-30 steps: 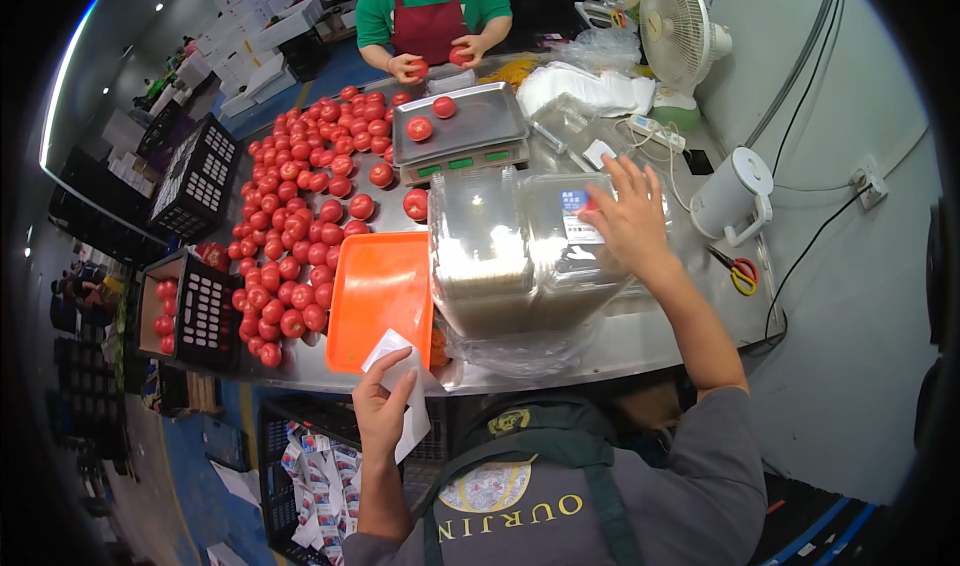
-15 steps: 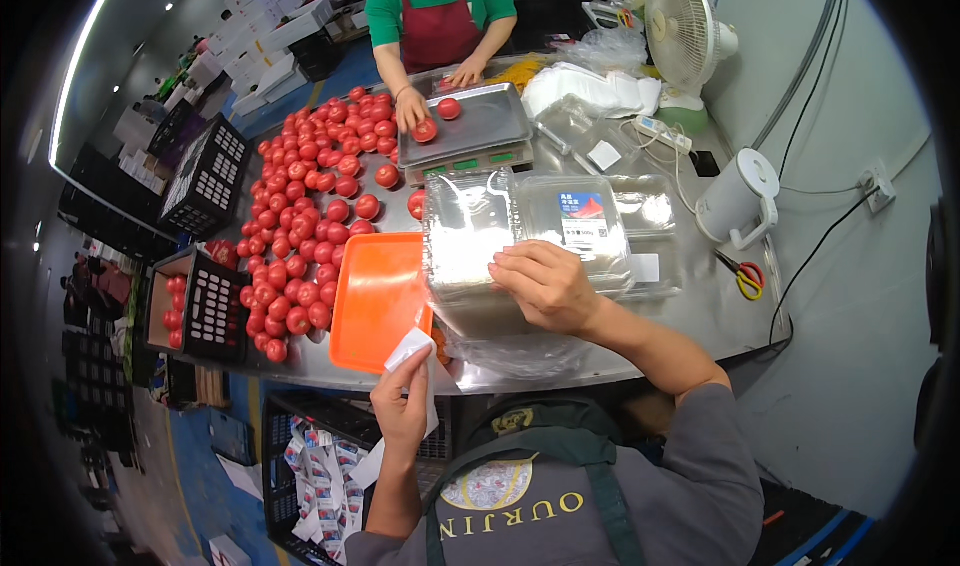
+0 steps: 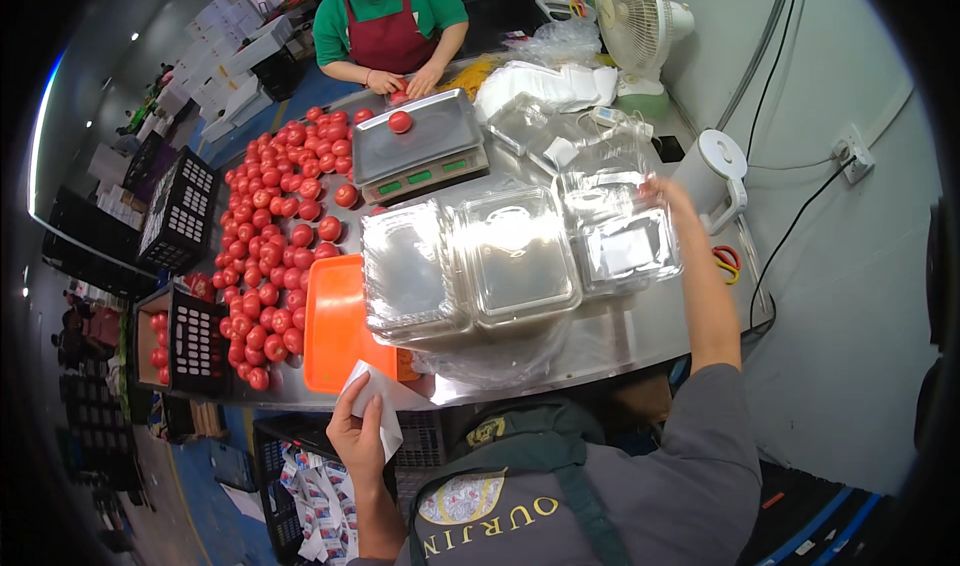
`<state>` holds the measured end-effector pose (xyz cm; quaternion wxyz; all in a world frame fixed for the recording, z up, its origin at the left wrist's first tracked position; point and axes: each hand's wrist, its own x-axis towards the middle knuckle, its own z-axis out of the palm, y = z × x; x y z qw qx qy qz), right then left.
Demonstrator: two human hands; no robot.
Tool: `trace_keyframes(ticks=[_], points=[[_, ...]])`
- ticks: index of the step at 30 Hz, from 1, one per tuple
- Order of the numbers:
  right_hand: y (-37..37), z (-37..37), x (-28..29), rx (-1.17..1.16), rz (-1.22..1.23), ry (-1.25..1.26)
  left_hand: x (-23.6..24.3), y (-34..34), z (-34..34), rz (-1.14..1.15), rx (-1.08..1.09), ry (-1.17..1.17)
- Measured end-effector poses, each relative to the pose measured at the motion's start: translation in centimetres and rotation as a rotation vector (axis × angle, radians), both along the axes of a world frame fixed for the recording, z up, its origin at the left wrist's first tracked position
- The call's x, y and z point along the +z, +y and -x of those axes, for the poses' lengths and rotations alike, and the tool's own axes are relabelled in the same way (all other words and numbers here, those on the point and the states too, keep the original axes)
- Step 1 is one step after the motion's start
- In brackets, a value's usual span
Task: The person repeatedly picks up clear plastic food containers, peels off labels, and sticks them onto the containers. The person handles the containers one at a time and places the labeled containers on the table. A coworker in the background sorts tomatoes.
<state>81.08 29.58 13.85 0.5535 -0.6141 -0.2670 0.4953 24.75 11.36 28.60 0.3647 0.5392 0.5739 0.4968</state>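
Near the table's front edge, my left hand (image 3: 360, 436) pinches a white paper strip (image 3: 385, 416) between thumb and fingers. My right hand (image 3: 664, 198) reaches far to the right, its fingers on the upper right edge of a clear plastic container (image 3: 632, 266); glare partly hides the grip. A white patch shows on that container. To its left stand two stacks of clear plastic containers, one in the middle (image 3: 517, 256) and one at the left (image 3: 410, 271). An orange tray (image 3: 333, 316) lies beside the left stack.
Many tomatoes (image 3: 265, 256) cover the table's left side. Across the table a co-worker (image 3: 390, 26) handles something red behind a scale (image 3: 420, 136) bearing one tomato. A white kettle (image 3: 712, 181), scissors (image 3: 727, 261) and a fan (image 3: 632, 16) stand or lie right. A crate of label strips (image 3: 310, 496) sits below.
My right hand moved right from the middle stack, whose blue-and-red label no longer shows, to the right-hand container. My left hand still holds the strip. The co-worker's hands left the scale's pan.
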Motion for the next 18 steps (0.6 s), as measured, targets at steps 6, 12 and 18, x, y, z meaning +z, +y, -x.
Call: trace_keyframes(ticks=[6, 12, 18], points=[[2.5, 0.1, -11.2, 0.003, 0.128, 0.211, 1.4, -0.7, -0.3, -0.077, 0.086, 0.047], [1.2, 1.2, -2.5, -0.453, -0.391, -0.883, 2.6, 1.2, 0.0, 0.103, 0.080, -0.323], [-11.1, 29.2, 15.9, 0.730, -1.118, -0.306, 2.3, 1.1, 1.5, 0.098, 0.038, -0.425]])
